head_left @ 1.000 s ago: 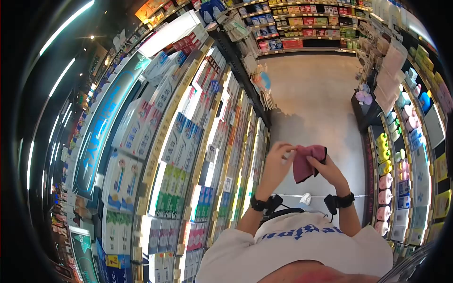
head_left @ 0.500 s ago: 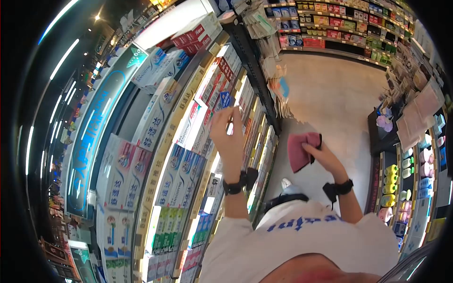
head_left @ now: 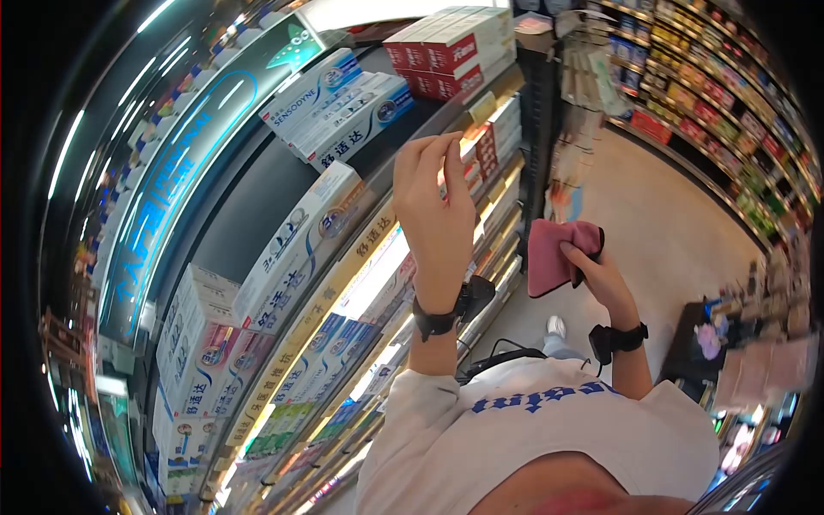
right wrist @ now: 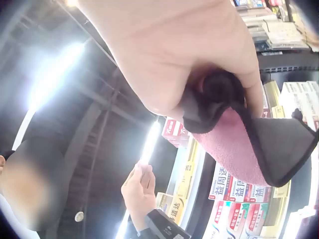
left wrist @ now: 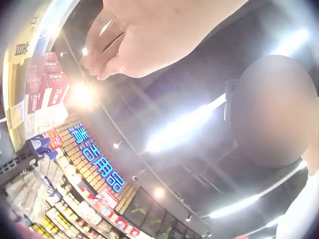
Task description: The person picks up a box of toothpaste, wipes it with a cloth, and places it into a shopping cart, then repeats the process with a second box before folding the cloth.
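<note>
My left hand [head_left: 436,202] is raised beside the shelf's upper edge, fingers loosely bent and nothing seen between them; the left wrist view shows the hand [left wrist: 149,35] against the ceiling. Lower and to the right, my right hand [head_left: 608,279] grips a pink cloth [head_left: 549,253] with dark edging, thumb on top. From the right wrist view, the cloth [right wrist: 234,144] hangs from the curled fingers, its grey side partly showing. Behind the left hand, white and blue toothpaste boxes [head_left: 365,112] lie on the top shelf, with red and white boxes [head_left: 438,56] stacked farther along.
Lit shelves [head_left: 378,266] of boxed goods run along the left. A dark upright post [head_left: 536,112] with hanging packets stands at the shelf's end. Pale floor [head_left: 652,206] stretches between it and the curved far shelves [head_left: 730,103]. A black display stand [head_left: 687,343] is at right.
My left hand has left the cloth and moved up and left to the shelf. The right hand still holds the cloth. The head view has turned left and closer to the top shelf.
</note>
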`<state>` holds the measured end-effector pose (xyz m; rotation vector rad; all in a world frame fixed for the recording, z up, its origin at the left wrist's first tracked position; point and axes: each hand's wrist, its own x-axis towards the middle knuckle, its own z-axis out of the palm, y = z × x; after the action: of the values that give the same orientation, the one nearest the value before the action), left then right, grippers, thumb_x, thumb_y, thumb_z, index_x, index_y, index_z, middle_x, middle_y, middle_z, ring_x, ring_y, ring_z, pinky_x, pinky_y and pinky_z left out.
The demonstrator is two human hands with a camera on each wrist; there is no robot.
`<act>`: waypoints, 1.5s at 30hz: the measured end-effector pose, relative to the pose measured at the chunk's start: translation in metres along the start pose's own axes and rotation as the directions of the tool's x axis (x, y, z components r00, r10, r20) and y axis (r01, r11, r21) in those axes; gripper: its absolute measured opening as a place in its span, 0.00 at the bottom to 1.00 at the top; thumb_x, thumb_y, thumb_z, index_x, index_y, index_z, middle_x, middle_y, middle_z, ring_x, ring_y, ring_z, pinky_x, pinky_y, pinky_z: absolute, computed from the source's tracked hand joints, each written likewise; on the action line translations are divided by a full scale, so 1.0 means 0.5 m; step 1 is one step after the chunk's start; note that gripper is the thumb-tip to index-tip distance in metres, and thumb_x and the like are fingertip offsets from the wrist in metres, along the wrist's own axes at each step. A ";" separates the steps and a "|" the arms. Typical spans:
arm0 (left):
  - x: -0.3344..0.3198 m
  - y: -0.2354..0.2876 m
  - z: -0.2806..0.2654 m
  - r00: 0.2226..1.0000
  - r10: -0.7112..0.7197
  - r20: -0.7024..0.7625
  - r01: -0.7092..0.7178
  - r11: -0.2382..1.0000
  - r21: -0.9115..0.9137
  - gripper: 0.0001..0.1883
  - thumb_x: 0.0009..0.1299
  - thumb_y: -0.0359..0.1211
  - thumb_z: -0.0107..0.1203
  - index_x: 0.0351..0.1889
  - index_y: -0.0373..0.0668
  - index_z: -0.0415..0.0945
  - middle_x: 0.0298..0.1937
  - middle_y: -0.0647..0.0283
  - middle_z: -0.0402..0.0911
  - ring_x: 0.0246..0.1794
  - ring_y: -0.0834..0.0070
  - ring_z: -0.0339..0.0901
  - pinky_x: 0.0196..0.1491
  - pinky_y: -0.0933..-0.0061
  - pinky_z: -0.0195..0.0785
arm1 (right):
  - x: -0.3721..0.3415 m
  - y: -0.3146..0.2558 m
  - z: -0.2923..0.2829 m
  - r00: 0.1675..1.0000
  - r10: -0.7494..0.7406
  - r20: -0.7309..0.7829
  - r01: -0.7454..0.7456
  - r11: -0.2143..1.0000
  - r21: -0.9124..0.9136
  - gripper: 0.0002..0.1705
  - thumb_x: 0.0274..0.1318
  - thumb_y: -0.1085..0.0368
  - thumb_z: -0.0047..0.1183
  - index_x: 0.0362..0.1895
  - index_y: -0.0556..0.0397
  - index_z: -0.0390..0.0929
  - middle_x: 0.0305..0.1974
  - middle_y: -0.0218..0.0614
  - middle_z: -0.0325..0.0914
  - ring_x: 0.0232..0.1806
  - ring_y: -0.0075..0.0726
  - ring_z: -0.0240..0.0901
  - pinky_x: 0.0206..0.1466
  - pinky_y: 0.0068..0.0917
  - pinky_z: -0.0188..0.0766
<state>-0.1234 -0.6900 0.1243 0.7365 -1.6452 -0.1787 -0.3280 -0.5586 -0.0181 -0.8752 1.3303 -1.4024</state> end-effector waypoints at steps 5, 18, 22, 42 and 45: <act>0.050 -0.023 0.078 0.999 0.048 0.022 -0.053 0.943 0.329 0.12 0.71 0.27 0.55 0.51 0.34 0.78 0.49 0.52 0.77 0.49 0.55 0.76 0.52 0.59 0.68 | 0.126 -0.063 -0.053 0.971 0.094 0.219 -0.079 0.994 -0.073 0.24 0.65 0.52 0.60 0.59 0.51 0.75 0.45 0.24 0.77 0.46 0.19 0.71 0.48 0.21 0.69; 0.171 -0.083 0.161 0.949 -0.283 0.138 0.063 0.601 0.797 0.23 0.71 0.37 0.58 0.61 0.36 0.74 0.64 0.46 0.73 0.67 0.48 0.67 0.69 0.52 0.58 | 0.419 -0.082 -0.220 0.802 0.055 0.594 -0.077 0.997 0.010 0.22 0.66 0.56 0.58 0.59 0.52 0.74 0.43 0.24 0.76 0.43 0.16 0.70 0.42 0.17 0.69; 0.211 -0.083 0.156 0.946 -0.239 0.219 -0.017 0.639 0.769 0.27 0.64 0.33 0.65 0.61 0.37 0.73 0.61 0.49 0.76 0.63 0.51 0.71 0.64 0.59 0.64 | 0.468 -0.086 -0.229 0.789 0.051 0.612 -0.077 0.997 0.018 0.22 0.66 0.56 0.59 0.59 0.52 0.74 0.44 0.25 0.76 0.45 0.17 0.70 0.45 0.18 0.69; 0.168 0.132 0.274 0.640 0.327 -0.695 0.052 0.885 0.463 0.27 0.76 0.35 0.58 0.71 0.44 0.61 0.67 0.59 0.70 0.51 0.76 0.74 0.50 0.79 0.68 | 0.535 -0.108 -0.224 0.690 0.024 0.723 -0.045 0.999 0.010 0.19 0.69 0.59 0.55 0.56 0.57 0.74 0.45 0.27 0.76 0.47 0.18 0.68 0.52 0.21 0.67; 0.097 0.173 0.261 0.643 0.024 -0.765 0.223 0.950 0.217 0.26 0.77 0.33 0.54 0.71 0.44 0.60 0.63 0.59 0.71 0.48 0.80 0.72 0.49 0.84 0.66 | 0.475 -0.123 -0.165 0.753 -0.230 0.616 0.137 0.971 0.195 0.17 0.70 0.62 0.54 0.57 0.57 0.74 0.43 0.27 0.76 0.42 0.17 0.70 0.47 0.19 0.68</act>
<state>-0.2777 -0.6862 0.1790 0.9639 -0.8030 0.2905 -0.4794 -0.7677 0.0025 -1.2733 0.6267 -1.1617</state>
